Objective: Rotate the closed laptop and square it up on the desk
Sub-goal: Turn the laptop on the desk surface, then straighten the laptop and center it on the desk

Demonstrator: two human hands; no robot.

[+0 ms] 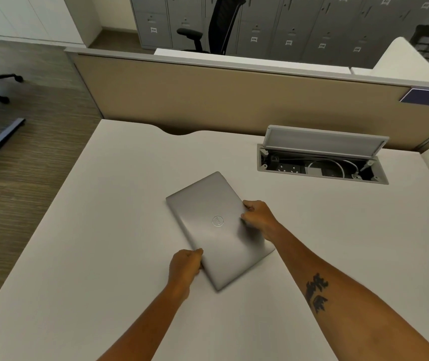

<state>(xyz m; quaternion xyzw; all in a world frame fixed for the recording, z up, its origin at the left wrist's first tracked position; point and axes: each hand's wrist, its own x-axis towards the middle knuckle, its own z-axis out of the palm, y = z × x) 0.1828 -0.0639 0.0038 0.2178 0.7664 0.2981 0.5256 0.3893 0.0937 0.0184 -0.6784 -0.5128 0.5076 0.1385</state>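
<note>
A closed silver laptop point(216, 225) with a round logo on its lid lies flat on the white desk point(104, 230), turned at an angle with its long sides running from upper left to lower right. My left hand point(185, 267) grips its near left long edge close to the lower corner. My right hand point(259, 220) grips the opposite long edge on the right, fingers curled over the lid.
An open cable box point(322, 162) with sockets, a white cable and a raised lid is set into the desk at the back right. A tan partition point(208, 95) runs along the desk's far edge. Office chairs and grey lockers stand beyond it.
</note>
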